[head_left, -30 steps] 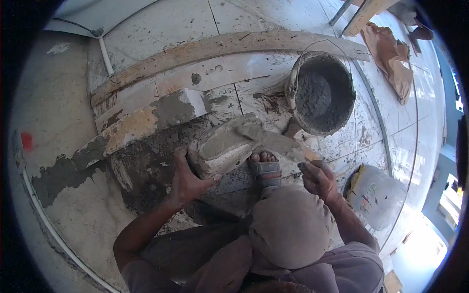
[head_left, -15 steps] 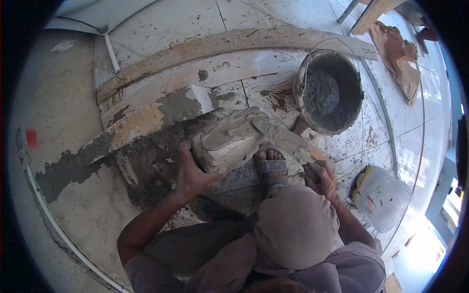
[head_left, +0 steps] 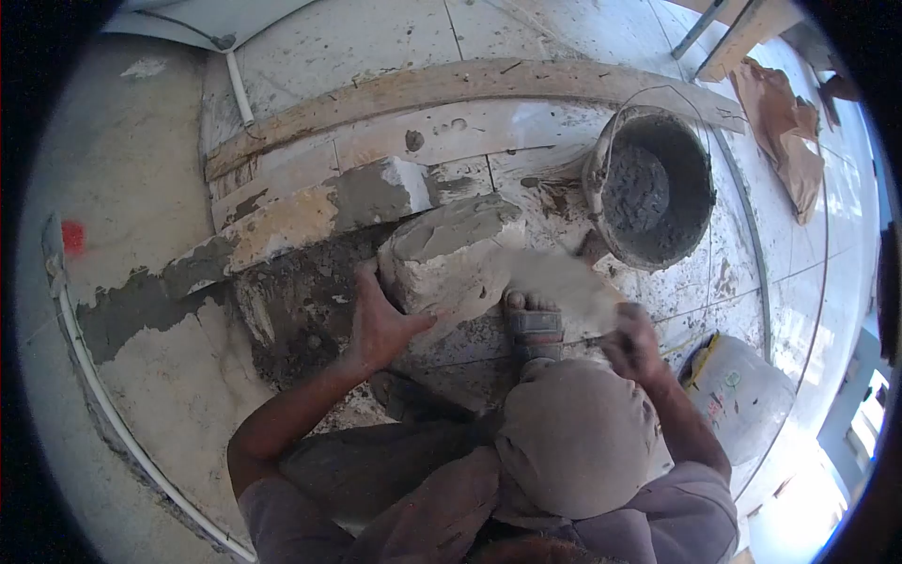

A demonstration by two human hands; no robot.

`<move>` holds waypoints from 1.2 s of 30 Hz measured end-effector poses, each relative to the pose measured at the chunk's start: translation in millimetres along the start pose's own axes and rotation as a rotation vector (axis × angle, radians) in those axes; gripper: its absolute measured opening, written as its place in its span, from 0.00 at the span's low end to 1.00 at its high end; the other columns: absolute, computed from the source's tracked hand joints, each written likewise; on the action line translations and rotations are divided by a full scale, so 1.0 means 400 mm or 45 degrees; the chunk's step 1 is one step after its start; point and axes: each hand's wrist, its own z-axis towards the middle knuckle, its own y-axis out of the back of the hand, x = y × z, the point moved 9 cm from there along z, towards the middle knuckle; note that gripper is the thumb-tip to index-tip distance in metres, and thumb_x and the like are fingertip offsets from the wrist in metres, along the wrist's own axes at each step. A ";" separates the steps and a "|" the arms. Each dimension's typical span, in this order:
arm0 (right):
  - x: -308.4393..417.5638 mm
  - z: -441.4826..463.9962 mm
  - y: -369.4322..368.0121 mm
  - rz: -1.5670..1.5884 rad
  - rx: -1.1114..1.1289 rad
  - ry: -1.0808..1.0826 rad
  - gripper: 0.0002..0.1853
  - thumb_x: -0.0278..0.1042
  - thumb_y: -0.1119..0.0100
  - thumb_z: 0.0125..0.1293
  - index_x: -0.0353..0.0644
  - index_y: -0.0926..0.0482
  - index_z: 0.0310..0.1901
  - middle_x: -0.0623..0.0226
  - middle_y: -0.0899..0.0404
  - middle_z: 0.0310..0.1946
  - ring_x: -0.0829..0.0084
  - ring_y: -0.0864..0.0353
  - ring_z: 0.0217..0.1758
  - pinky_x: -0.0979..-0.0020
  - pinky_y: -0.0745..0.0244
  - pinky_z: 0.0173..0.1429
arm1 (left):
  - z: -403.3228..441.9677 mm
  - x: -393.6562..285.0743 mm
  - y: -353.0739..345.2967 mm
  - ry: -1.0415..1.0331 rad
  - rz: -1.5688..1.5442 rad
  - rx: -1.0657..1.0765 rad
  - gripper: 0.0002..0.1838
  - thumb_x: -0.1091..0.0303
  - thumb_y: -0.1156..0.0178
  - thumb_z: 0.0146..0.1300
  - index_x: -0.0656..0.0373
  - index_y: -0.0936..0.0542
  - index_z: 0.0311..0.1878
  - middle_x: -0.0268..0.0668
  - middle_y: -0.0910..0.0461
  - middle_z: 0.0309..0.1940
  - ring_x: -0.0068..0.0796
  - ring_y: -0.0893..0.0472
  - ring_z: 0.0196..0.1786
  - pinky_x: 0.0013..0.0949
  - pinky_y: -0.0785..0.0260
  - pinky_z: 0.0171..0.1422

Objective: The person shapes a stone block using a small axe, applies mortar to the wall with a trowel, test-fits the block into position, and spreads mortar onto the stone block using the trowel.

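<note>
My left hand (head_left: 379,324) grips the near left side of a pale block (head_left: 451,273), fingers on its left face and thumb along its front. Grey mortar is spread over the block's top. In my right hand (head_left: 634,343) is a trowel (head_left: 564,282), its handle hidden in my closed fingers. The trowel's blade is blurred and coated in mortar, with its tip at the block's right end. A low wall edge (head_left: 287,221), patched with mortar, runs just behind the block.
A bucket (head_left: 662,240) part full of wet mortar stands at the right back. Behind the wall edge lies a long plank (head_left: 451,85) with nails. A white container (head_left: 742,390) is at the right, brown paper (head_left: 780,141) farther back. My sandalled foot (head_left: 534,324) is beside the block.
The trowel has come off the block's top and moved down to its right end. The mortar on top looks flatter. My left hand keeps its hold, and the view has shifted slightly.
</note>
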 end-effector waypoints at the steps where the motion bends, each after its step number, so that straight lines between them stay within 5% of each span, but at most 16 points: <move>1: 0.094 -0.008 0.045 -0.344 -0.146 0.407 0.19 0.21 0.40 0.53 0.35 0.30 0.49 0.55 0.26 0.38 0.61 0.25 0.41 0.63 0.28 0.48 | -0.002 -0.001 0.002 -0.015 0.038 -0.026 0.55 0.52 0.23 0.39 0.68 0.47 0.61 0.54 0.37 0.55 0.47 0.35 0.60 0.46 0.43 0.65; 2: 0.192 -0.040 0.068 -0.687 -0.293 0.816 0.18 0.19 0.41 0.53 0.34 0.29 0.48 0.56 0.26 0.37 0.63 0.26 0.41 0.65 0.29 0.47 | -0.005 -0.002 0.004 -0.030 0.075 -0.051 0.52 0.56 0.23 0.38 0.69 0.46 0.60 0.53 0.37 0.53 0.47 0.34 0.59 0.45 0.41 0.64; 4: 0.218 -0.054 0.173 -0.714 -0.606 0.479 0.19 0.20 0.42 0.58 0.32 0.30 0.52 0.56 0.25 0.40 0.67 0.25 0.43 0.69 0.28 0.46 | -0.015 -0.008 0.004 -0.083 0.114 -0.080 0.53 0.56 0.23 0.38 0.68 0.46 0.60 0.53 0.37 0.54 0.48 0.34 0.59 0.45 0.42 0.64; 7: 0.222 -0.047 0.286 -0.970 -0.669 0.073 0.20 0.23 0.43 0.60 0.33 0.29 0.55 0.56 0.24 0.44 0.66 0.22 0.45 0.69 0.27 0.48 | -0.018 -0.022 -0.004 -0.061 0.088 -0.021 0.56 0.52 0.23 0.38 0.68 0.48 0.63 0.55 0.40 0.57 0.49 0.37 0.62 0.46 0.44 0.67; 9: 0.223 -0.016 0.328 -1.129 -0.642 0.094 0.20 0.23 0.43 0.60 0.34 0.29 0.55 0.55 0.24 0.46 0.63 0.22 0.46 0.67 0.27 0.50 | -0.021 -0.013 -0.017 0.025 0.024 0.045 0.59 0.47 0.24 0.38 0.68 0.50 0.65 0.56 0.41 0.59 0.51 0.39 0.64 0.47 0.46 0.68; 11: 0.239 0.024 0.318 -1.275 -0.597 0.135 0.20 0.23 0.43 0.59 0.36 0.28 0.56 0.53 0.23 0.47 0.60 0.22 0.48 0.66 0.27 0.51 | -0.030 -0.018 -0.026 -0.030 0.163 0.065 0.60 0.47 0.24 0.38 0.68 0.50 0.65 0.56 0.42 0.59 0.51 0.40 0.65 0.48 0.47 0.69; 13: 0.320 0.061 0.217 -1.871 -0.522 0.576 0.20 0.22 0.43 0.59 0.38 0.27 0.55 0.49 0.24 0.50 0.56 0.23 0.53 0.62 0.29 0.57 | -0.032 -0.018 -0.030 -0.012 0.187 0.064 0.60 0.47 0.24 0.38 0.67 0.50 0.66 0.56 0.42 0.59 0.52 0.39 0.65 0.47 0.47 0.69; 15: 0.346 0.088 0.136 -1.355 -0.465 0.689 0.23 0.21 0.37 0.52 0.41 0.25 0.53 0.54 0.23 0.51 0.56 0.25 0.56 0.62 0.32 0.61 | -0.038 -0.018 -0.029 -0.001 0.215 0.076 0.59 0.48 0.24 0.38 0.66 0.50 0.66 0.56 0.42 0.59 0.52 0.39 0.65 0.47 0.47 0.69; 16: 0.178 0.128 0.138 -1.093 -0.297 0.349 0.22 0.25 0.36 0.55 0.40 0.26 0.54 0.53 0.23 0.50 0.55 0.25 0.56 0.61 0.31 0.60 | -0.036 -0.029 -0.030 -0.063 0.229 0.082 0.59 0.49 0.24 0.38 0.65 0.50 0.66 0.55 0.41 0.59 0.53 0.39 0.64 0.47 0.47 0.69; 19: 0.037 0.200 -0.113 -0.813 0.297 -0.044 0.32 0.34 0.32 0.55 0.36 0.33 0.60 0.50 0.24 0.52 0.55 0.20 0.48 0.62 0.28 0.55 | -0.032 -0.048 -0.007 -0.147 0.144 0.054 0.58 0.51 0.24 0.38 0.64 0.49 0.66 0.54 0.41 0.59 0.51 0.38 0.64 0.47 0.47 0.70; 21: -0.012 0.242 -0.185 -0.725 0.387 -0.042 0.36 0.36 0.31 0.55 0.38 0.37 0.63 0.52 0.25 0.54 0.59 0.21 0.50 0.62 0.28 0.56 | -0.033 -0.054 0.035 -0.158 0.050 0.012 0.57 0.51 0.25 0.39 0.63 0.48 0.67 0.53 0.40 0.59 0.50 0.38 0.65 0.46 0.48 0.70; 23: 0.020 0.252 -0.296 -0.120 0.682 0.044 0.41 0.37 0.29 0.53 0.40 0.42 0.66 0.57 0.27 0.56 0.63 0.27 0.57 0.63 0.33 0.61 | -0.058 -0.065 0.096 -0.119 -0.069 0.048 0.56 0.53 0.25 0.37 0.62 0.46 0.67 0.50 0.37 0.59 0.45 0.37 0.64 0.45 0.48 0.69; 27: 0.137 0.230 -0.455 -0.025 1.091 0.105 0.48 0.37 0.25 0.49 0.41 0.46 0.68 0.62 0.36 0.64 0.66 0.41 0.68 0.63 0.44 0.70 | -0.123 0.001 0.249 0.033 -0.414 -0.017 0.56 0.56 0.24 0.35 0.62 0.45 0.67 0.47 0.35 0.58 0.42 0.35 0.63 0.43 0.46 0.68; 29: 0.201 0.241 -0.487 -0.074 1.062 0.214 0.50 0.36 0.25 0.48 0.39 0.49 0.68 0.61 0.40 0.65 0.66 0.41 0.68 0.64 0.44 0.70 | -0.158 0.058 0.287 -0.047 -0.980 0.013 0.56 0.56 0.26 0.38 0.66 0.48 0.68 0.48 0.39 0.62 0.41 0.37 0.64 0.40 0.49 0.69; 32: 0.404 0.261 -0.550 -0.095 0.888 0.304 0.53 0.40 0.26 0.49 0.37 0.54 0.69 0.56 0.43 0.66 0.64 0.43 0.69 0.63 0.48 0.72 | -0.220 0.060 0.389 -0.281 -1.251 -0.169 0.56 0.55 0.27 0.39 0.64 0.49 0.69 0.46 0.39 0.62 0.41 0.38 0.65 0.39 0.52 0.71; 36: 0.566 0.240 -0.653 -0.065 1.014 0.478 0.52 0.44 0.26 0.49 0.39 0.53 0.69 0.57 0.43 0.66 0.60 0.42 0.69 0.58 0.50 0.72 | -0.276 0.112 0.402 -0.407 -1.525 -0.310 0.54 0.54 0.29 0.43 0.59 0.50 0.70 0.40 0.41 0.65 0.41 0.43 0.68 0.41 0.55 0.72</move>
